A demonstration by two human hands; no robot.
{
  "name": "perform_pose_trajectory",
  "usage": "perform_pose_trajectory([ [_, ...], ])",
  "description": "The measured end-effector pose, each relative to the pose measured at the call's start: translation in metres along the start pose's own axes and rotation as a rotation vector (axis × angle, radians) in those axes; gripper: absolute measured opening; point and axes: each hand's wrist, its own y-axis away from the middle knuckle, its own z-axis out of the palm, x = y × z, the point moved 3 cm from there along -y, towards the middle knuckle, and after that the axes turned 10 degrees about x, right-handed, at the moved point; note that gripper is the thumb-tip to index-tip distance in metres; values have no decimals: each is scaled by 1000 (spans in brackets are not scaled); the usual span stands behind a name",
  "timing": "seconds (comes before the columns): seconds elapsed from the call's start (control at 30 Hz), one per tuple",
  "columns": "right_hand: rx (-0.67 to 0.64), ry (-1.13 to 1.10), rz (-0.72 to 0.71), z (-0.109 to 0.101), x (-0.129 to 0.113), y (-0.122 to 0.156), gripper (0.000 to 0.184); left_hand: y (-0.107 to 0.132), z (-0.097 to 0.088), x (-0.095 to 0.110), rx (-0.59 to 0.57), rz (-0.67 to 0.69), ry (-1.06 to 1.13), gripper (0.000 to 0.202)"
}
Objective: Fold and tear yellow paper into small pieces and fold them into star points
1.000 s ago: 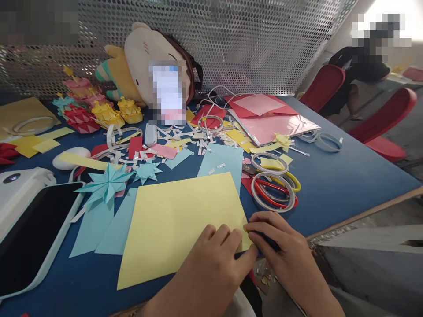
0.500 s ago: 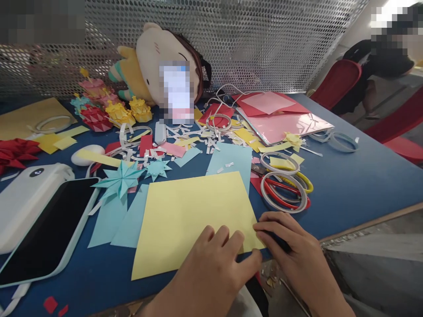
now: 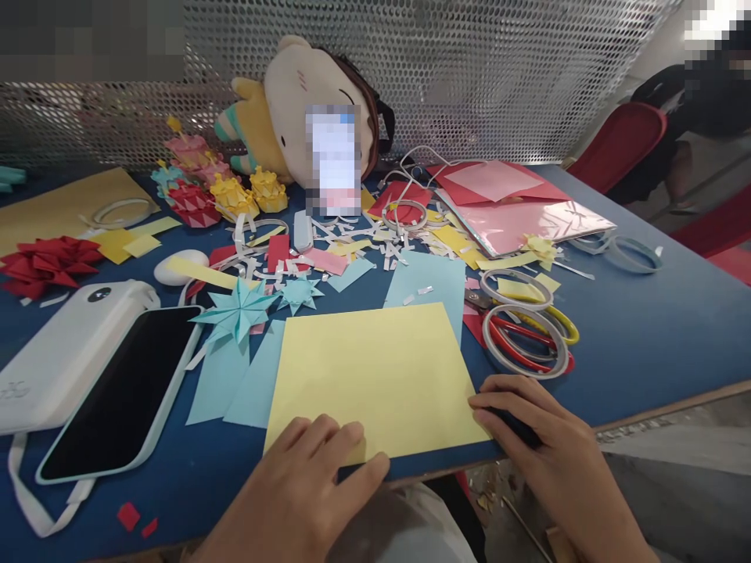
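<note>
Yellow sheet [image 3: 381,367] flat on the table [image 3: 651,336], left hand [image 3: 310,473] loosely spread over its near edge, right hand [image 3: 560,446] at its right side: pinching or pressing, I can't tell. One uneven tug could crease it!

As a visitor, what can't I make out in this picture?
All in the head view:
Yellow sheet: underside hidden, facing down.
Right hand: its own fingers hide whether it pinches or just presses the sheet's edge.
Left hand: its back hides the palm.
Blue sheet: near part covered by the yellow sheet.
Upright screen: text blurred by pixelation.
Seated person: cut off by the right edge.
</note>
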Motion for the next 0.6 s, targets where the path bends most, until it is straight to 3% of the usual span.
perform_pose_trajectory([
  [0.13, -32, -12, 49, -1, 1, 1, 21, 28, -10, -20, -6, -75, 20, 54],
  [0.27, -28, -22, 73, 0, 1, 1, 20, 50, -21, -36, 16, -49, -69, 59],
  [0.43, -28, -14, 74, 2, 2, 0, 20, 62, -31, -46, 28, 41, -104, 58],
  [0.6, -32, 22, 30, 1, 3, 1, 23, 72, -34, -52, -12, 17, -161, 60],
])
